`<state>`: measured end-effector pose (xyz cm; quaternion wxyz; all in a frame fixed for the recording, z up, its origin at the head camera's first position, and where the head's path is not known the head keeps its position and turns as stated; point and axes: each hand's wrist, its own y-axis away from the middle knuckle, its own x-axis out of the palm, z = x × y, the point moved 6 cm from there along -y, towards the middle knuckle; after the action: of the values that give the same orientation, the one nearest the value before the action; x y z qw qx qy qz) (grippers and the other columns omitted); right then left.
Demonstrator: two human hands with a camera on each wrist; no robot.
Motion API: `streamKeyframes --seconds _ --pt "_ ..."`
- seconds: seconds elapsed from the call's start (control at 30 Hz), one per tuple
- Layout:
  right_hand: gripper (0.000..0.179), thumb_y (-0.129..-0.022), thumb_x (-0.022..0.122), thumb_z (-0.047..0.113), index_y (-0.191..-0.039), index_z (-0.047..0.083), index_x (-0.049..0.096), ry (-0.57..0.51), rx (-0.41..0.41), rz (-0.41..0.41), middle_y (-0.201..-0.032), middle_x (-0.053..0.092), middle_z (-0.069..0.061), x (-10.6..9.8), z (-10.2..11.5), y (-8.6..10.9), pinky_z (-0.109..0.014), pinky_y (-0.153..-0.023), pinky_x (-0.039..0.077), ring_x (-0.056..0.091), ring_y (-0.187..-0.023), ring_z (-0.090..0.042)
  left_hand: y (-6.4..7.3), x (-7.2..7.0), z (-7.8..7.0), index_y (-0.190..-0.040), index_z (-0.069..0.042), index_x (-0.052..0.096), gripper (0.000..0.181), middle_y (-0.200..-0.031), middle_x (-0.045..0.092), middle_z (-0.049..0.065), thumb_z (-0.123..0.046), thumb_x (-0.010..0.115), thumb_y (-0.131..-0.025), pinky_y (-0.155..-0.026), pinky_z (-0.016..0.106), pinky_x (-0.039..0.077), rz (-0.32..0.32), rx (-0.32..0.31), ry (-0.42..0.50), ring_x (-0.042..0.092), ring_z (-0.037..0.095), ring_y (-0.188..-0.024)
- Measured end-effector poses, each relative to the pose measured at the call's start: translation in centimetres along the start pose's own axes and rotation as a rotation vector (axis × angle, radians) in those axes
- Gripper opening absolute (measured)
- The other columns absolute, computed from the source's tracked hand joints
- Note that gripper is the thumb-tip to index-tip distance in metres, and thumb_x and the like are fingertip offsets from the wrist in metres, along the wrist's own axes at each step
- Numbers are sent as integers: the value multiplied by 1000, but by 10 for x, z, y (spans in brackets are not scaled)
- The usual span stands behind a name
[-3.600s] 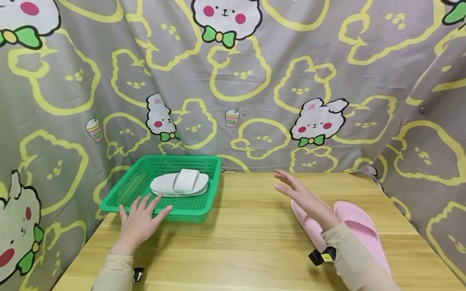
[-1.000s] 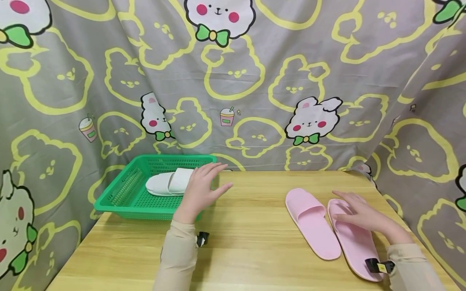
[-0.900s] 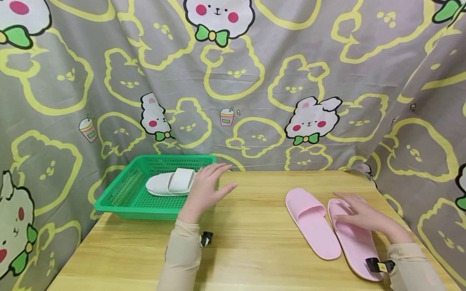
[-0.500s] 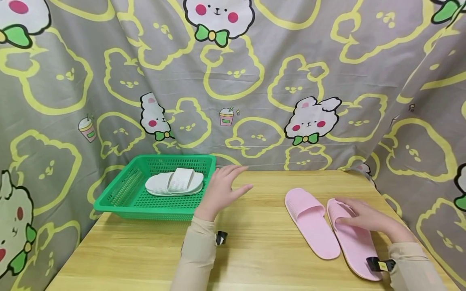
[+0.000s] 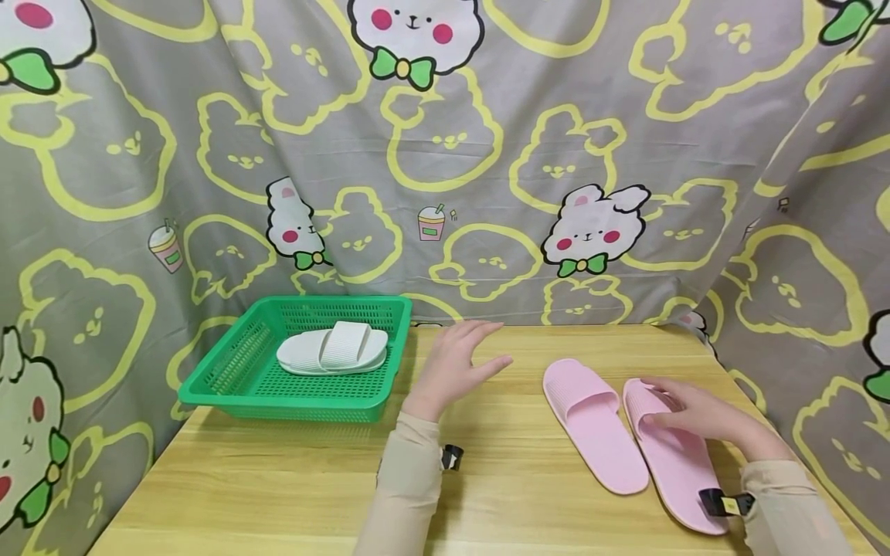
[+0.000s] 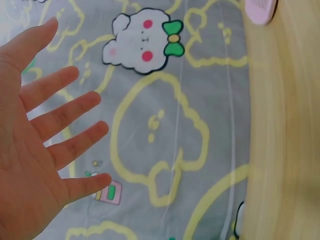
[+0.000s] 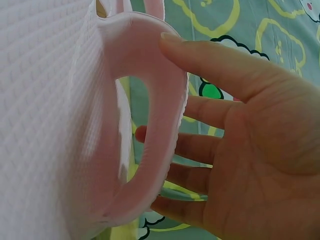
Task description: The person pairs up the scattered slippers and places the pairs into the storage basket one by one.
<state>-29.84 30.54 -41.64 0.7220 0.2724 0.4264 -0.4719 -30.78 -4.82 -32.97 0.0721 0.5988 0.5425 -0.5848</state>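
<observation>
A pair of pink slippers lies on the wooden table [image 5: 501,494], on the right in the head view. At the right slipper [image 5: 684,471] is my right hand [image 5: 702,413]. In the right wrist view the thumb [image 7: 200,55] is at the edge of the pink strap [image 7: 167,100], with the other fingers behind it, fairly straight; how firmly they touch is unclear. My left hand [image 5: 452,371] hovers between a green basket [image 5: 292,408] and the left pink slipper [image 5: 598,432]. Its fingers are spread and hold nothing; the left wrist view shows the bare palm [image 6: 25,165].
White slippers [image 5: 334,349] lie inside the basket at the back left. A grey patterned curtain [image 5: 459,170] hangs behind the table and along both sides. Each wrist carries a small black camera mount, the right one [image 5: 723,503] being above the right slipper's heel.
Over the last second my left hand has moved right, away from the basket toward the pink slippers. My right hand has drawn its thumb and fingers slightly closer around the strap. The slippers stay put.
</observation>
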Motion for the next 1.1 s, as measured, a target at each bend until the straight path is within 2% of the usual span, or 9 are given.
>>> streamKeyframes --seconds 0.33,0.57,0.7,1.1 --pt "72 -83 74 40 -137 -1 50 30 47 -24 -134 53 -33 -3 -2 1 -64 -93 44 50 -122 -54 -10 28 -13 -138 -25 55 55 -138 60 -4 -54 59 -91 -113 45 37 68 -27 51 54 18 -130" --pt "69 -84 73 41 -136 0 52 38 53 -38 -133 54 -33 -6 -2 1 -64 -93 44 50 -121 -54 -14 43 -17 -141 -26 52 58 -141 57 -2 -54 59 -91 -114 47 36 100 -49 103 52 19 -132" --pt "70 -83 74 41 -135 0 52 39 58 -45 -133 54 -33 -7 -2 1 -64 -93 44 51 -120 -54 -15 53 -19 -143 -26 49 61 -143 55 -1 -56 58 -91 -115 45 34 128 -73 112 51 19 -133" --pt "70 -83 74 42 -135 -1 53 41 62 -47 -132 54 -33 -4 -5 -2 -63 -92 45 51 -120 -53 -17 75 -29 -147 -31 41 70 -146 51 -1 -59 62 -87 -117 45 32 157 -157 136 45 21 -138"
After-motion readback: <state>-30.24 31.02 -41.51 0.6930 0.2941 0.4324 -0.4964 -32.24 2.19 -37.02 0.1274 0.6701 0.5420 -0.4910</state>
